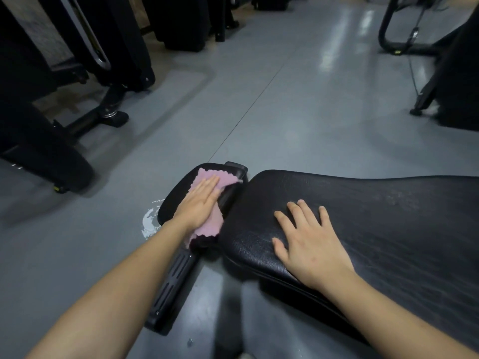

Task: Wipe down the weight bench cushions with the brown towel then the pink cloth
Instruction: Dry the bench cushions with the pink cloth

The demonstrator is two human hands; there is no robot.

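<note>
head view: the left hand [201,200] presses flat, fingers straight, on the pink cloth [207,206] spread over the small seat pad [178,193] at left; the right hand [308,242], released and flat, braces the long cushion [388,216], likely steadying the bench. no brown towel shows.

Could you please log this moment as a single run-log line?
stage: pink-cloth wipe | left hand: flat, pressing pink cloth on small cushion | right hand: flat on large cushion | brown towel: not visible
</note>
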